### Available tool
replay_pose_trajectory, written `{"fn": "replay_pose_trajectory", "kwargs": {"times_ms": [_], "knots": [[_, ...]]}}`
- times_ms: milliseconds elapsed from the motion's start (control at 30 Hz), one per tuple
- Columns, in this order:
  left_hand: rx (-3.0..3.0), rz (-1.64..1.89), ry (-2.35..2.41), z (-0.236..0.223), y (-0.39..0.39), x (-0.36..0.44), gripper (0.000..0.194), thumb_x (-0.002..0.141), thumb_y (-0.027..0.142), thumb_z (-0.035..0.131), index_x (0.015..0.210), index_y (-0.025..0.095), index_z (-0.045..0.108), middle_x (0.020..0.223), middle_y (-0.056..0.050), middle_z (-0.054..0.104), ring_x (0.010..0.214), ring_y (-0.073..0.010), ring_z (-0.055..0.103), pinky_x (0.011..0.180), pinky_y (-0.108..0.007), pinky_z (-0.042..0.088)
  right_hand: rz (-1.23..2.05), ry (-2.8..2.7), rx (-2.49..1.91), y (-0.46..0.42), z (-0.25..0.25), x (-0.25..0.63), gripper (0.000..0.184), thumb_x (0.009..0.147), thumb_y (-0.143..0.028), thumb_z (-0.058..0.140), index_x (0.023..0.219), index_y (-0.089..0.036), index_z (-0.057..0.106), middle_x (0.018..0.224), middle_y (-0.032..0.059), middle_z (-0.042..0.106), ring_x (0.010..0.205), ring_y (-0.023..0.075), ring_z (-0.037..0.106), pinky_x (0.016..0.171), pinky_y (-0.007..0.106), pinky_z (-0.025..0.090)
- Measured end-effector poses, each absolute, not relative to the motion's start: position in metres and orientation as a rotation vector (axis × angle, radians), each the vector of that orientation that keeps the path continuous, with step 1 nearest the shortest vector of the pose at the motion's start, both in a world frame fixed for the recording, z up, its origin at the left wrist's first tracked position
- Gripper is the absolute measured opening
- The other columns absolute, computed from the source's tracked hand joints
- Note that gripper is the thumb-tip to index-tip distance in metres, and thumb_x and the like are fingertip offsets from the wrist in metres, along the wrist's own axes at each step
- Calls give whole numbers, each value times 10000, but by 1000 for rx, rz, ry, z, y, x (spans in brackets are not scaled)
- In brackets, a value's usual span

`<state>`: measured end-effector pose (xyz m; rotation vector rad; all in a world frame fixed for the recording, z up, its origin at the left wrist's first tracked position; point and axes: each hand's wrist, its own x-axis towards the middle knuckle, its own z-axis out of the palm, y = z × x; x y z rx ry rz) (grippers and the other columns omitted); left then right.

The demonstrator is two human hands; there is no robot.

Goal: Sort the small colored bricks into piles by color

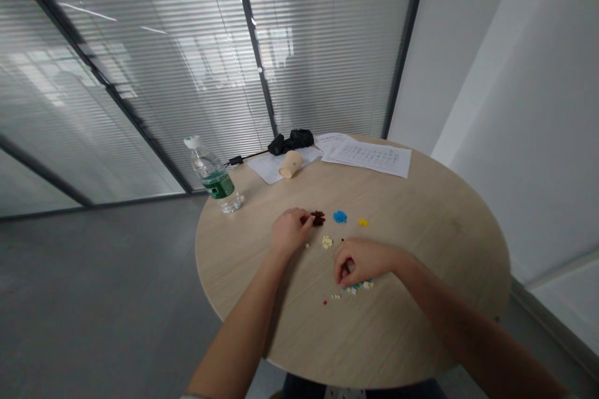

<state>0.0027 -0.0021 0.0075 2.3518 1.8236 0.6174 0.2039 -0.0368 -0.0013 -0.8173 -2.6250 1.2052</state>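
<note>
My left hand rests on the round wooden table, its fingertips at the edge of a dark red pile of tiny plastic bricks. My right hand curls downward just above a mixed heap of small pale and blue bricks. Its fingers hide whatever may lie between them. Between the hands sits a cream pile of bricks. Farther along are a blue pile and a small yellow pile. A single red brick lies near the front.
A water bottle stands at the far left of the table. Behind the bricks lie a tipped paper cup, printed papers, a black cloth and a black cable. Glass partitions with blinds and a white wall surround the table.
</note>
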Motion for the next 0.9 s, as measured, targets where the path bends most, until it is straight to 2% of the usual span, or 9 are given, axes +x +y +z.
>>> {"fn": "replay_pose_trajectory", "kwargs": {"times_ms": [233,500,733,900], "knots": [[2321,607,1790,8,-3,3,258,890,340,491,889,191,702,849,-52,681,824,-178,600,734,-273,426,1074,-2597,-852,-42,2,202,125,701,-170,662,768,-203,763,684,15,697,606,115,602,547,195,427],[2302,636,1779,11,-4,5,243,886,324,505,886,183,703,831,-51,681,805,-176,601,725,-271,425,1110,-2616,-819,-42,0,202,115,674,-150,687,757,-188,756,692,16,695,610,108,606,570,192,443],[2303,647,1771,10,-5,5,241,887,331,508,883,181,697,828,-50,682,796,-170,601,709,-259,418,991,-2629,-797,-43,-4,198,107,684,-117,660,699,-190,736,653,-1,659,611,108,583,597,209,437],[2305,690,1738,9,-5,5,224,883,319,517,869,183,695,856,-45,695,804,-166,606,708,-253,417,768,-2461,-838,-32,3,208,72,743,-154,655,751,-193,715,788,20,664,754,135,595,682,235,444]]}}
